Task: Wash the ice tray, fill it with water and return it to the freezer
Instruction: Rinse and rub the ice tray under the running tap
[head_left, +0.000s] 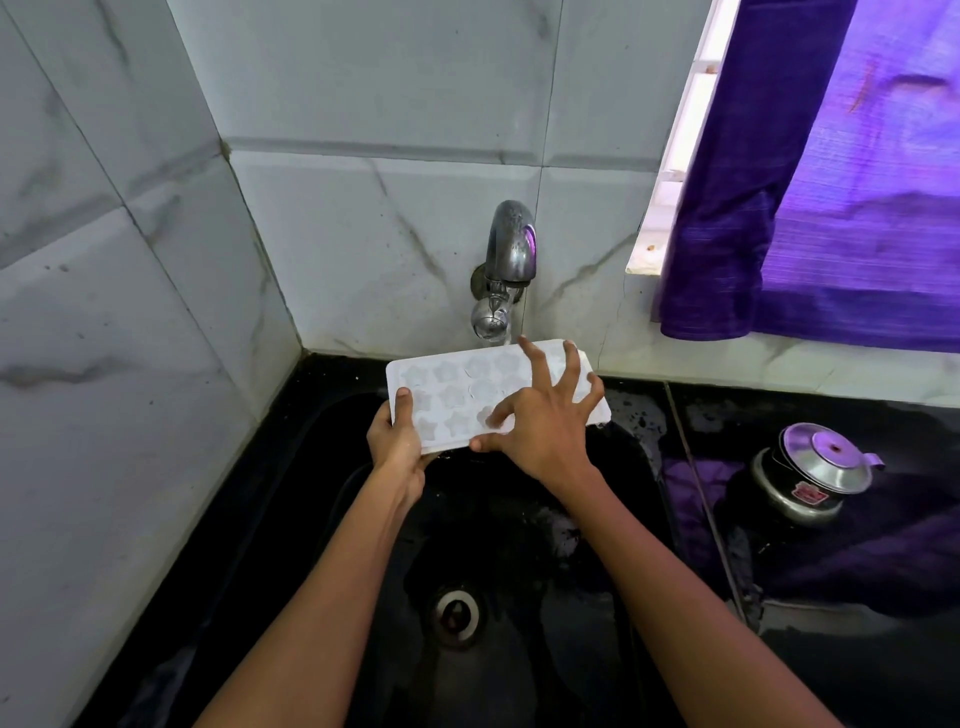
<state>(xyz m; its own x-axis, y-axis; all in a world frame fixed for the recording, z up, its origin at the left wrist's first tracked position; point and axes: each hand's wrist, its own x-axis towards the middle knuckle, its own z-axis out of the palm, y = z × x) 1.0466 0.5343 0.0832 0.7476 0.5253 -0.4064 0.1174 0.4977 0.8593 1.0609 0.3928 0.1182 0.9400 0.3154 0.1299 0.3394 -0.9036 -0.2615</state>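
Observation:
A white ice tray (452, 387) with star and round moulds is held level over the black sink (322, 519), just under the metal tap (506, 270). My left hand (397, 447) grips the tray's near-left corner, thumb on top. My right hand (545, 415) lies spread on the tray's right half, fingers apart, fingertips pressing on the moulds. A thin stream of water seems to fall from the tap onto the tray's far edge.
The sink drain (456, 616) lies below my arms. A small metal pressure cooker (810, 478) stands on the black counter at the right. A purple curtain (810, 171) hangs over the window. Marble-look tiled walls close in behind and at the left.

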